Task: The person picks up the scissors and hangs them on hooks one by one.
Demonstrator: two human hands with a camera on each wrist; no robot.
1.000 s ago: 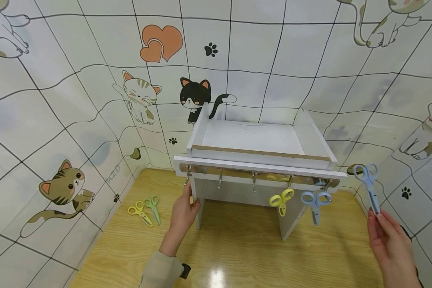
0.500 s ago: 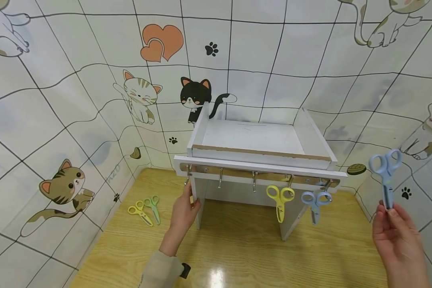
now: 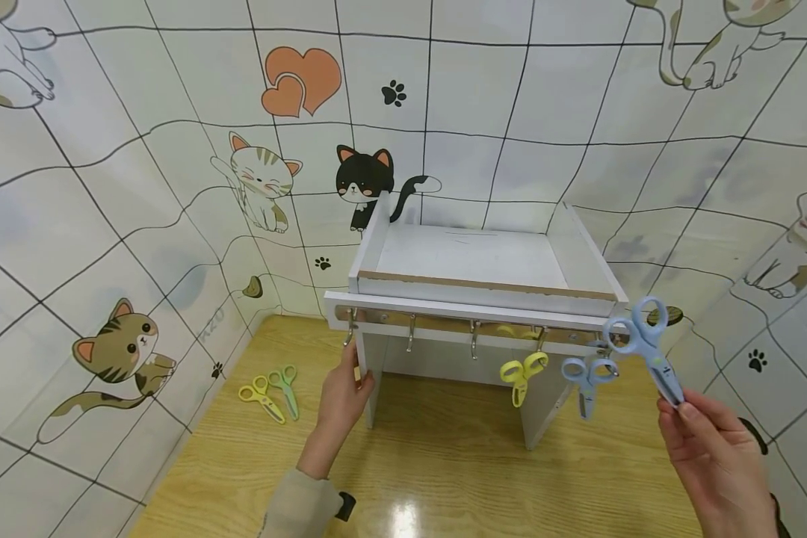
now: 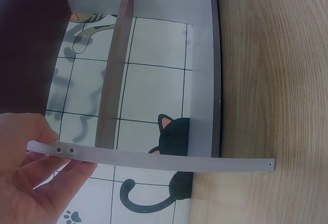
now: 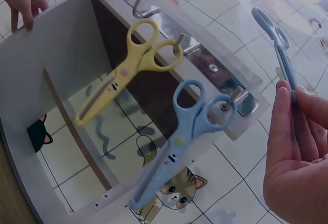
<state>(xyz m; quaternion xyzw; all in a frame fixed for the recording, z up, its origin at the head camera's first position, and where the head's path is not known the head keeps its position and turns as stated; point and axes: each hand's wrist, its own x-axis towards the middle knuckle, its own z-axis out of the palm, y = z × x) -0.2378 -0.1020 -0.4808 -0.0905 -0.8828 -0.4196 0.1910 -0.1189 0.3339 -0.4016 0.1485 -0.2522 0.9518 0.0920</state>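
Well, my right hand [image 3: 722, 456] has one pair of blue scissors [image 3: 659, 368]. I pinch them near the tip of the blades, with my thumb on one side and my fingers on the other. The loops point up and lean to the left. From my head they look close to the right end of the shelf [image 3: 484, 305], but from my right wrist I can see a gap between them and the hooks [image 3: 474, 341].

My left hand [image 3: 343, 400] holds the shelf by its left side, with the edge between my thumb and fingers. My left arm has a pale sleeve [image 3: 302, 504].

The shelf is white and stands on the wood table [image 3: 444, 478]. It has a shiny strip [image 3: 437, 323] on the front with five hooks. The other blue scissors [image 3: 586, 388] hang by one loop on the hook at the right end. Yellow scissors [image 3: 521, 381] hang on the next hook, just beside them.

Over on the left, green scissors [image 3: 289, 394] and a second yellow pair [image 3: 269, 403] lie flat on the table, side by side. The wall [image 3: 477, 90] has squares, cats and an orange heart [image 3: 309, 78] on it.
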